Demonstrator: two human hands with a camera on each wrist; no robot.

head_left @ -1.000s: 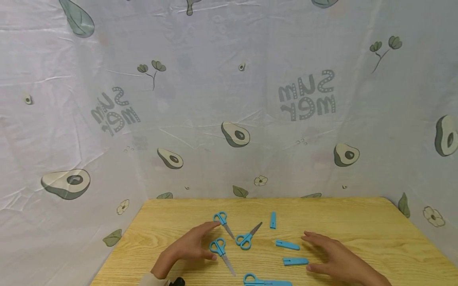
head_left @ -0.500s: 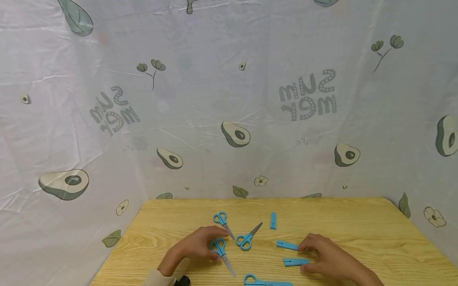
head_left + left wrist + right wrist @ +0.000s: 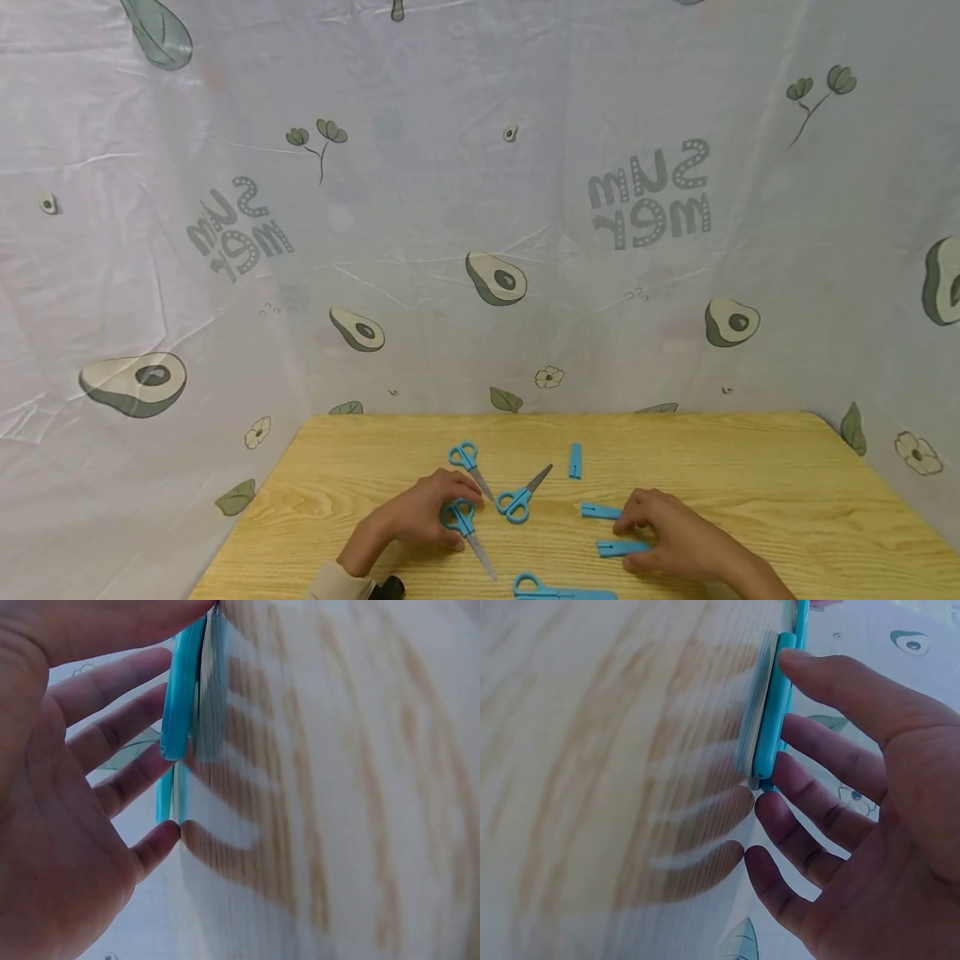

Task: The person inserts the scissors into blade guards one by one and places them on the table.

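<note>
Left hand (image 3: pixel 420 515) fingers curled on blue scissors (image 3: pixel 465 527) at table (image 3: pixel 750 483) center-left, right hand (image 3: pixel 667 533) thumb and fingers pinching blue sheath (image 3: pixel 613 547) near center-right.

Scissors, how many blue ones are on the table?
4: one far scissors, one middle scissors, one under the left hand, namely the near-left scissors, and one capped scissors at the front edge.

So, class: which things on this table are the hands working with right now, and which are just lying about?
In hand:
left hand on a pair of blue scissors
right hand on a blue blade cover

Lying about:
far scissors
middle scissors
capped scissors
upright cover
second cover
</note>
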